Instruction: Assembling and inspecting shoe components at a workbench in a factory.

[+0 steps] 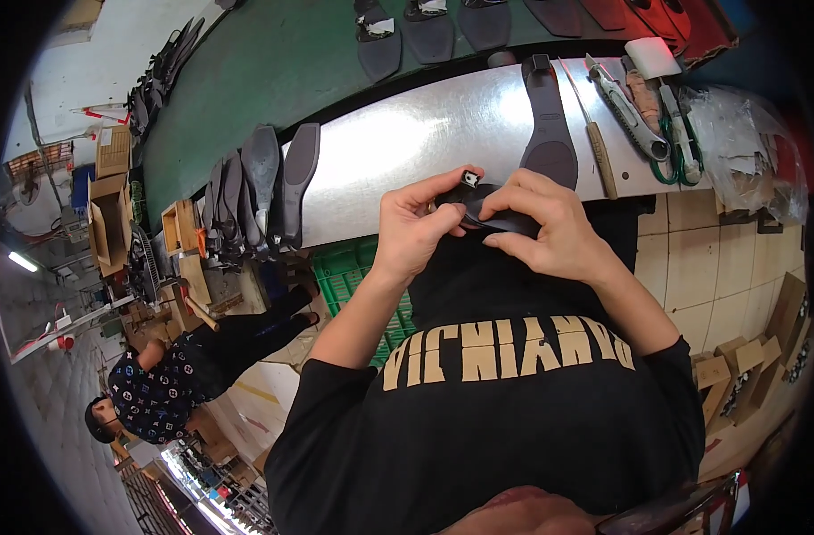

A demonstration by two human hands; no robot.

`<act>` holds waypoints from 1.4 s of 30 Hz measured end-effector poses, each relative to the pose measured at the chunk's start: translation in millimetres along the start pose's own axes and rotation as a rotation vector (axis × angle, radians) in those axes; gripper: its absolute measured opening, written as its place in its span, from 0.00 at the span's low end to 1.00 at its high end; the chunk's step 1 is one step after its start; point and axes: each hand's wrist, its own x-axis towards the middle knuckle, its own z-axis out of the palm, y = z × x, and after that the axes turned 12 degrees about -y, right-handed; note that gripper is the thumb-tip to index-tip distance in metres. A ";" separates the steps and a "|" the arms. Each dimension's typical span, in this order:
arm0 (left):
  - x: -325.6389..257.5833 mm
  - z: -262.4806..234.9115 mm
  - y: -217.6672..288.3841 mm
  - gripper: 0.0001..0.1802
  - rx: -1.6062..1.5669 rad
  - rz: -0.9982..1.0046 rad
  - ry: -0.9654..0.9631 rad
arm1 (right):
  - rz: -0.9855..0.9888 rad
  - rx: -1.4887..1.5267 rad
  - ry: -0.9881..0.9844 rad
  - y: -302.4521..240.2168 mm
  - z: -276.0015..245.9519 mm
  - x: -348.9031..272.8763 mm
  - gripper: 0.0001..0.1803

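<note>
Both hands meet over the near edge of a shiny metal worktable [407,143]. My left hand [416,227] pinches a black strap [496,218] that ends in a small metal buckle [468,178]. My right hand [545,223] grips the same strap from the other side, its fingers folded over the dark material. A dark grey shoe sole [550,116] lies flat on the table just beyond my right hand.
A long awl [592,134], a utility knife [628,111] and green-handled scissors [683,143] lie at the table's right end beside crumpled plastic [746,152]. Several soles stand at the left edge [264,183]. A green crate [353,276] sits below. Another person [171,379] sits lower left.
</note>
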 end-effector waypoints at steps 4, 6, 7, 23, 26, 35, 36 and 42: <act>1.3 5.4 3.2 0.22 0.016 -0.021 0.016 | -0.030 -0.014 0.095 7.0 10.2 -1.0 0.15; 1.8 7.1 3.9 0.22 0.005 -0.025 0.034 | -0.042 -0.015 0.127 9.3 13.3 -0.7 0.14; 1.8 7.7 4.4 0.22 0.005 -0.024 0.035 | -0.048 -0.022 0.151 9.6 14.7 -0.5 0.14; -3.2 -7.6 11.2 0.21 -0.161 -0.247 -0.058 | -0.029 -0.045 0.284 1.4 24.5 -6.2 0.12; -4.1 -4.9 12.7 0.18 -0.094 -0.288 -0.104 | -0.051 -0.091 0.314 7.0 26.7 -6.6 0.10; -2.0 -2.3 12.3 0.14 -0.065 -0.321 -0.084 | -0.088 -0.153 0.354 8.0 25.9 -7.0 0.11; -2.1 -3.3 11.1 0.13 -0.015 -0.316 -0.090 | -0.088 -0.152 0.356 7.7 25.9 -6.9 0.11; 1.3 -0.2 10.9 0.10 0.107 -0.278 -0.104 | -0.069 -0.138 0.350 8.5 27.8 -8.2 0.09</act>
